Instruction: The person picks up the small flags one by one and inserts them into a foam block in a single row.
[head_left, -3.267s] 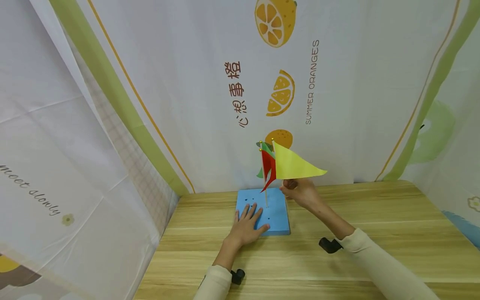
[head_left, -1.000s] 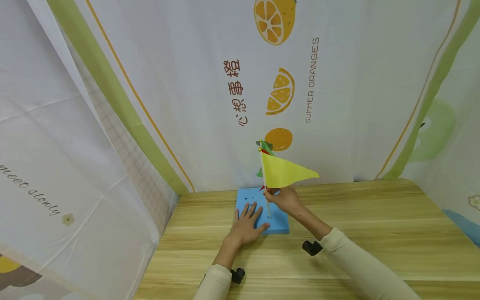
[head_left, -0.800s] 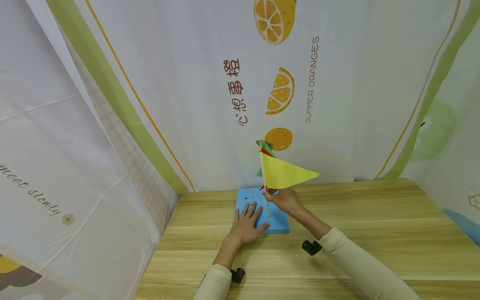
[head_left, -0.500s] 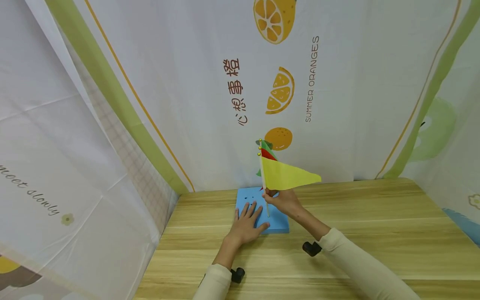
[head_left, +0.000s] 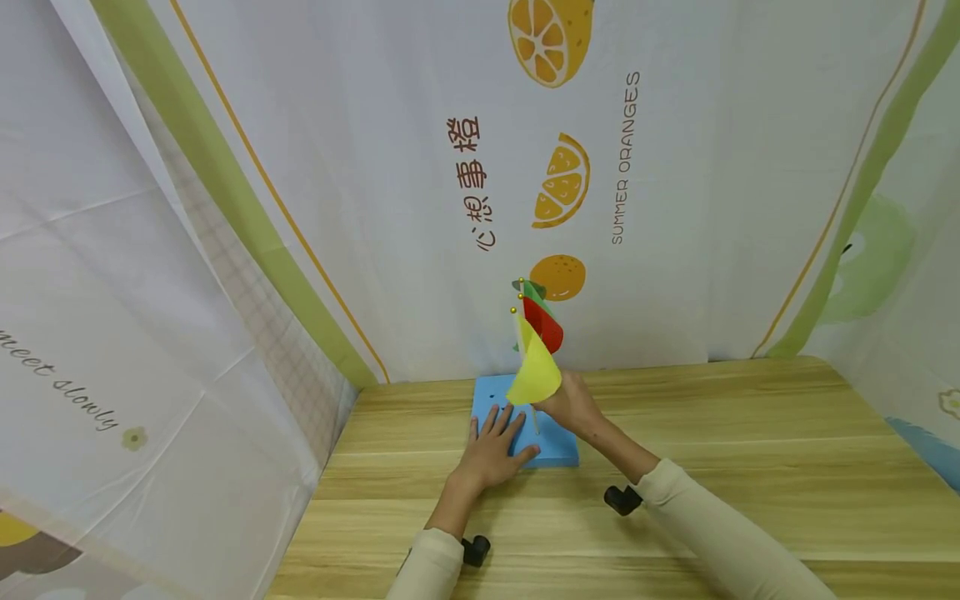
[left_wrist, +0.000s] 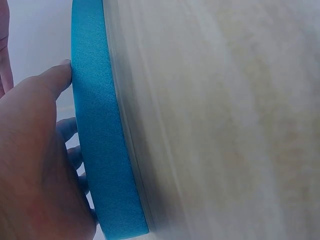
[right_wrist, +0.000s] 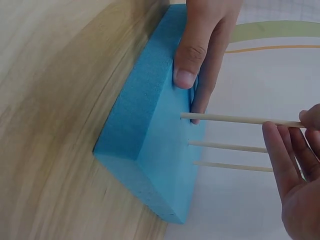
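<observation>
My left hand (head_left: 491, 458) lies with spread fingers on a blue foam block (head_left: 555, 448), holding it against the table. In the head view the right hand (head_left: 573, 408) is above the block's right part and pinches the stick of a yellow pennant flag (head_left: 538, 375). The right wrist view shows this wooden stick (right_wrist: 225, 118) between thumb and fingers, its lower end at a hole in the block; how deep it goes cannot be seen. Behind it stand a red flag (head_left: 551, 329) and a green flag (head_left: 533, 292), their sticks upright in the block. The yellow cloth hangs curled, partly covering the right fingers.
The block stands near the back edge of a wood-grain table (head_left: 750, 483). Small holes (head_left: 492, 397) show in its top at the left. A white printed curtain (head_left: 420, 317) hangs close behind. Black wrist-worn devices (head_left: 476, 551) sit at both cuffs.
The right hand has brought the yellow flag left from beside the block to a hole in front of the red one. Its cloth has swung from stretched out rightward to curled. The left hand stays put.
</observation>
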